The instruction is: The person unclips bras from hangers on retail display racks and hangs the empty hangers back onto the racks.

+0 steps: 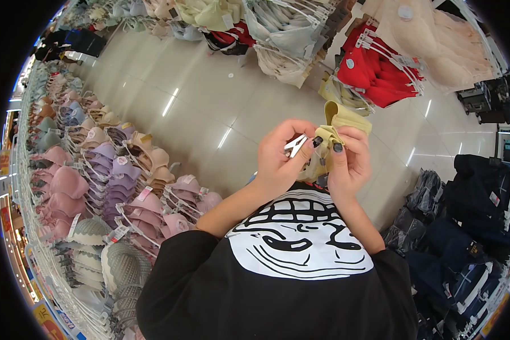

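Note:
In front of my chest, both hands are raised around a pale yellow fabric garment (348,117). My left hand (282,152) is closed, with a small white clip (295,146) between its fingers and its thumb against the garment's folded edge. Its dark thumbnail is close to my right thumb. My right hand (350,160) pinches the folded yellow fabric from the other side. Part of the garment hangs below the hands, mostly hidden by them. Its exact kind is hard to make out because it is bunched up.
Racks of pink and purple bras (116,173) line the left side. Red bras (374,68) and beige bras (436,39) hang at upper right, pale ones (283,34) at top centre. Dark folded clothes (476,192) fill the right. Shiny floor tiles (192,102) lie between.

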`<move>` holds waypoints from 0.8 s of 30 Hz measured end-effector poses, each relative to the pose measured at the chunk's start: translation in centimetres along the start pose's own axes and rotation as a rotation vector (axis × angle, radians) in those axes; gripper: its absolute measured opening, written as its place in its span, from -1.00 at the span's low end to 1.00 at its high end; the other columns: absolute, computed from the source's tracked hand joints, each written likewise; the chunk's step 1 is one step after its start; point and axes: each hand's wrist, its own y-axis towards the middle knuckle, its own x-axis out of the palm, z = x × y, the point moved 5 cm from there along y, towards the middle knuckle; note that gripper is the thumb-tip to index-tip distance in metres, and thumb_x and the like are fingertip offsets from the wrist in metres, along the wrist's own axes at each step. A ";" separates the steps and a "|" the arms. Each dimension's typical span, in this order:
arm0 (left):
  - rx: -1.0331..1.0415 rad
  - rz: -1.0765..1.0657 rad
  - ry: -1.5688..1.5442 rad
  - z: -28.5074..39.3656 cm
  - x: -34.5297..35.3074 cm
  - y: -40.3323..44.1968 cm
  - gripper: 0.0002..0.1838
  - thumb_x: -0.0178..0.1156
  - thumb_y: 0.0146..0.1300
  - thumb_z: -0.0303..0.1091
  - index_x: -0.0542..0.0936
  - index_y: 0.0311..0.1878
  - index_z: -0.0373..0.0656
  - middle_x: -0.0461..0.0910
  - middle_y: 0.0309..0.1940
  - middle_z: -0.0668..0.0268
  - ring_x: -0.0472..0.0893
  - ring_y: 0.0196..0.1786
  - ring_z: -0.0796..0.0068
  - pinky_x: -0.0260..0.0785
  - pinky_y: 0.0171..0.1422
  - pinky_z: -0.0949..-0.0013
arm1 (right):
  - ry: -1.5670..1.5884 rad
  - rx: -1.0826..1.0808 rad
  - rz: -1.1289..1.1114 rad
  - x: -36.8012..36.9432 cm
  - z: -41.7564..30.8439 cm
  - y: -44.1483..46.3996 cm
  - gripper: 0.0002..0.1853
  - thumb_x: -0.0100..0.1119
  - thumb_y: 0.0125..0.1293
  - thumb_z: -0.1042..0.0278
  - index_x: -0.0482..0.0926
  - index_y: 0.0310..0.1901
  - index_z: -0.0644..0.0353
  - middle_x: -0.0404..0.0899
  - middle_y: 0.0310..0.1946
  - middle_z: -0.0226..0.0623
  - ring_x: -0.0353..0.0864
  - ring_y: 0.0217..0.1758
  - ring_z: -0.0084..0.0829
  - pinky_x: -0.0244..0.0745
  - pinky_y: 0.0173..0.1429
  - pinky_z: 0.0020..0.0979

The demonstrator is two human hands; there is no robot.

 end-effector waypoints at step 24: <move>0.036 -0.078 0.017 0.1 0.7 -0.2 -0.92 0.07 0.16 -0.56 0.41 -0.27 -0.29 0.48 -0.36 0.39 0.44 -0.30 0.73 0.28 -0.22 0.64 | -0.216 0.043 -0.310 -2.0 -2.4 2.6 -0.77 0.16 -0.12 0.79 0.52 -0.34 0.41 0.51 -0.31 -0.14 0.50 -0.24 -0.43 0.39 -0.14 -0.53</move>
